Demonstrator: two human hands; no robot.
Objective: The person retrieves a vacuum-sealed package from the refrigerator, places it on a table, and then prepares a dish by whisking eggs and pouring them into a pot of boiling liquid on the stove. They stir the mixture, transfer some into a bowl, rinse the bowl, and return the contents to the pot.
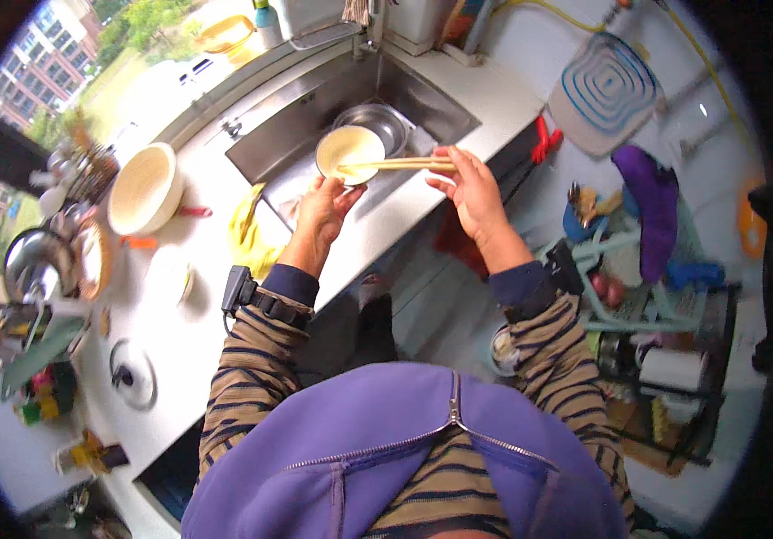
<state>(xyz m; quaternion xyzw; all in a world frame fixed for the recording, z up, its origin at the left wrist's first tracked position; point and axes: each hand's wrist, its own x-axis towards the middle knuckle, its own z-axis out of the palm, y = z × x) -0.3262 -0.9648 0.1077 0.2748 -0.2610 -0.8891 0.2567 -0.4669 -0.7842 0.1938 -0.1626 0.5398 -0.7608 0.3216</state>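
My left hand (324,207) grips the near rim of a small round bowl (351,143) with a pale yellow inside, tilted over the sink. A pair of wooden chopsticks (403,164) runs from my right hand (470,192), its tips inside the bowl. Whether the yellow in the bowl is liquid or only its lining is hard to tell. Below and behind the bowl, a round metal basin (386,121) stands in the stainless steel sink (278,149).
Left of the sink, a large cream bowl (147,192), a yellow cloth (251,236) and a glass lid (137,377) rest on the white counter (214,310). Red-handled scissors (544,140) hang by the counter's right edge. A pale green rack (656,316) stands on the right.
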